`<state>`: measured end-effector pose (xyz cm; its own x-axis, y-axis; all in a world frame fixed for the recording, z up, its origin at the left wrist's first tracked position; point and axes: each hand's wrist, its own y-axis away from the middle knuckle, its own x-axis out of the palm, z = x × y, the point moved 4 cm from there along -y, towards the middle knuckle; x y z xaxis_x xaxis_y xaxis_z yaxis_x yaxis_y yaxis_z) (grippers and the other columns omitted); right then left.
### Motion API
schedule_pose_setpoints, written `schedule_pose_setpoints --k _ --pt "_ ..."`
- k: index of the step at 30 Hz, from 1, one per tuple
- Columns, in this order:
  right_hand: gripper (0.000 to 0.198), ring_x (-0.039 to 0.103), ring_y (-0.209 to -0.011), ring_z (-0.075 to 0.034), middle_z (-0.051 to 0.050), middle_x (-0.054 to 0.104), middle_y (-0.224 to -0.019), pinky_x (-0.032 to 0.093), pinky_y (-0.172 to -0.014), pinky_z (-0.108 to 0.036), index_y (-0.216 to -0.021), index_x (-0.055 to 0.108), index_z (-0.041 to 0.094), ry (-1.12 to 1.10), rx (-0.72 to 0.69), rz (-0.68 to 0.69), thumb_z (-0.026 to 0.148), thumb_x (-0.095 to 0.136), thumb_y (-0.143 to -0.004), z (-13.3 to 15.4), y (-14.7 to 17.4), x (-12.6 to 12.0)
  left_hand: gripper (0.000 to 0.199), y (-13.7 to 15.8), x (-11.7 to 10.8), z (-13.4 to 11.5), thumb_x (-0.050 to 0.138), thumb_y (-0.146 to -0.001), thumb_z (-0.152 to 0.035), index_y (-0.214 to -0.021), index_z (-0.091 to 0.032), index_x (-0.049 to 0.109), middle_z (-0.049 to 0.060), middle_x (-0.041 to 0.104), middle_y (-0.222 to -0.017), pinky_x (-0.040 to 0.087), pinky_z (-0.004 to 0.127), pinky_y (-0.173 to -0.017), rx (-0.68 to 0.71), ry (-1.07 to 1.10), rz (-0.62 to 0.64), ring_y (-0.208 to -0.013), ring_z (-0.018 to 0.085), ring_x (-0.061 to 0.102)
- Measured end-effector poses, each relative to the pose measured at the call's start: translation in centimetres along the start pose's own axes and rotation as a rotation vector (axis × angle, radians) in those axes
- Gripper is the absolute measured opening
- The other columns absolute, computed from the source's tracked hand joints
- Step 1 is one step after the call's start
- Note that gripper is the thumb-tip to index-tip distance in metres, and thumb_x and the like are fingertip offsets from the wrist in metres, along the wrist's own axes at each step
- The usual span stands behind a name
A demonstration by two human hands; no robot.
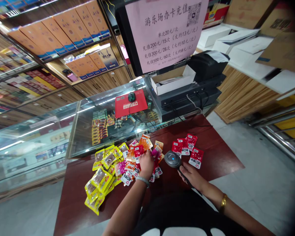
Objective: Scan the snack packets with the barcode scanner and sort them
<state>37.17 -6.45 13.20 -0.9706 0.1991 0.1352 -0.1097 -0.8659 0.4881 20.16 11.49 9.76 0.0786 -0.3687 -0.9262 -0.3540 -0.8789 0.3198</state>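
Note:
My left hand [147, 164], with a pale bangle at the wrist, is closed at the edge of a red snack packet [138, 151] over a mixed pile. Around it lie orange packets [145, 141], magenta packets [120, 168] and more red ones, overlapping. My right hand [190, 176] grips the handle of a grey barcode scanner [172, 159], its head pointing left toward the pile, with a small blue light on top. Yellow snack packets [101, 179] are heaped at the left of the brown table [162, 193]. Several red and white packets [196, 158] lie apart, beyond the scanner.
Behind the table stands a glass display case [88, 129] with a red mouse mat [140, 109] and a mouse [131, 96] on top. A monitor back with a pink sign [167, 36], a white open box [173, 80] and a black printer [206, 65] stand at the back right.

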Motion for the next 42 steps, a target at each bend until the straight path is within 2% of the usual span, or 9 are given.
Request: schedule_pose_setpoints --k 10,15,19,22,25,29,33,39,42 --pt "0.055 0.044 -0.048 -0.009 0.004 0.051 -0.068 0.036 -0.045 -0.023 -0.084 0.050 0.022 -0.049 -0.017 -0.073 0.077 0.049 -0.084 1.5 0.2 -0.8 0.024 -0.8 0.3 -1.9 0.053 -0.092 -0.029 -0.111 -0.020 0.066 0.009 0.073 -0.101 0.042 0.030 -0.083 -0.031 0.160 0.086 -0.095 0.022 0.067" --pt "0.057 0.044 -0.049 -0.009 0.004 0.051 -0.067 0.035 -0.046 -0.023 -0.085 0.051 0.022 -0.075 -0.002 -0.077 0.079 0.052 -0.081 1.9 0.3 -1.0 0.019 -0.4 0.5 -0.9 0.055 -0.093 -0.030 -0.104 -0.022 0.067 0.007 0.074 -0.094 0.041 0.027 -0.076 -0.063 0.245 0.042 -0.087 0.020 0.068" --pt "0.058 0.045 -0.049 -0.010 0.004 0.051 -0.067 0.035 -0.046 -0.024 -0.087 0.053 0.022 -0.080 0.020 -0.090 0.079 0.053 -0.080 1.6 0.5 -1.4 0.022 -0.6 -0.9 0.3 0.052 -0.095 -0.034 -0.094 -0.021 0.069 0.007 0.074 -0.090 0.039 0.027 -0.072 -0.116 0.257 -0.059 -0.085 0.020 0.067" --pt "0.058 0.046 -0.050 -0.010 0.004 0.052 -0.068 0.036 -0.047 -0.024 -0.085 0.052 0.022 -0.094 0.034 -0.114 0.080 0.053 -0.079 1.0 0.7 -1.9 0.026 -1.0 -1.4 0.0 0.048 -0.096 -0.037 -0.092 -0.022 0.068 0.007 0.073 -0.089 0.040 0.027 -0.070 -0.123 0.264 -0.014 -0.082 0.019 0.066" --pt "0.059 0.047 -0.052 -0.010 0.003 0.052 -0.069 0.037 -0.049 -0.024 -0.084 0.052 0.021 -0.102 0.048 -0.144 0.080 0.054 -0.079 0.5 0.9 -2.5 0.028 -1.1 -0.7 -1.7 0.059 -0.088 -0.044 -0.101 -0.020 0.067 0.010 0.071 -0.102 0.042 0.032 -0.083 -0.016 0.132 0.020 -0.099 0.025 0.064" --pt "0.058 0.047 -0.051 -0.010 0.004 0.051 -0.068 0.036 -0.049 -0.024 -0.085 0.051 0.021 -0.097 0.050 -0.149 0.079 0.054 -0.079 0.5 1.1 -3.0 0.059 -0.2 1.5 -4.0 0.076 -0.071 -0.051 -0.115 -0.015 0.061 0.018 0.061 -0.124 0.035 0.045 -0.102 0.112 -0.077 0.052 -0.122 0.036 0.050" --pt "0.056 0.045 -0.049 -0.009 0.004 0.052 -0.068 0.036 -0.047 -0.024 -0.085 0.050 0.021 -0.067 0.041 -0.157 0.077 0.052 -0.083 0.0 1.4 -3.3 0.046 0.7 2.5 -4.2 0.071 -0.077 -0.039 -0.116 -0.016 0.060 0.015 0.061 -0.122 0.035 0.044 -0.102 0.124 -0.135 0.090 -0.120 0.033 0.050" --pt "0.051 0.045 -0.049 -0.009 0.004 0.052 -0.067 0.036 -0.047 -0.024 -0.084 0.049 0.021 -0.039 0.012 -0.161 0.072 0.047 -0.089 -1.3 1.6 -3.6 0.023 1.1 1.1 -1.8 0.063 -0.085 -0.033 -0.103 -0.018 0.063 0.012 0.066 -0.110 0.037 0.038 -0.097 0.126 -0.122 0.007 -0.114 0.028 0.055" --pt "0.051 0.046 -0.049 -0.010 0.004 0.052 -0.068 0.037 -0.047 -0.025 -0.082 0.049 0.021 -0.029 0.001 -0.154 0.072 0.046 -0.090 -1.1 1.7 -3.5 0.016 0.7 1.3 -1.6 0.059 -0.090 -0.033 -0.095 -0.018 0.064 0.008 0.070 -0.092 0.041 0.032 -0.083 0.068 0.006 0.076 -0.095 0.023 0.063"
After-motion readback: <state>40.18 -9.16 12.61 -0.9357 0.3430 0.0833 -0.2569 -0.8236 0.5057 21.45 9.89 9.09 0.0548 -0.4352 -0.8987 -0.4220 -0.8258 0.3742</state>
